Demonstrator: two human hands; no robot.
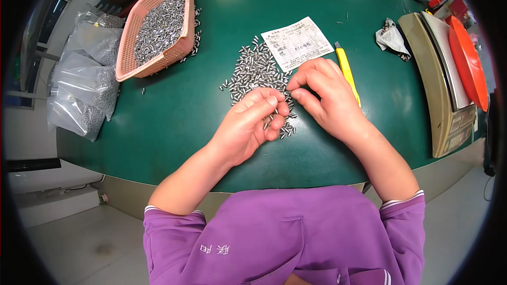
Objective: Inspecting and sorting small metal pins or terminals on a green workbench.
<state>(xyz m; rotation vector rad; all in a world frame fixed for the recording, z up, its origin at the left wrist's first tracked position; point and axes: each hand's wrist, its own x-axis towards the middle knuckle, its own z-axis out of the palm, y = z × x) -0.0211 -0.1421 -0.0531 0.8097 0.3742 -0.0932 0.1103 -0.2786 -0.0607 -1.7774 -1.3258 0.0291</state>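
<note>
A heap of small, shiny metal pins with pointed-looking ends (254,68) lies on the green table. Over its near side, my left hand (252,119) is curled, thumb against the index finger, with a few pins showing at its fingers. My right hand (326,95) is just to the right, its thumb and index finger pinched close together near the heap's right edge. A tiny dark piece seems to sit at that pinch, too small to make out. Behind the heap is a white paper slip (298,44) with a printed table. A yellow utility knife (347,76) lies beside my right hand.
A pink plastic basket (127,63) full of similar pins stands at the far left, with loose pins beside it. Clear bags of pins (87,82) lean at the left edge. A beige box-like device (430,79), red plate (467,63) and crumpled white wrapper (392,39) occupy the right.
</note>
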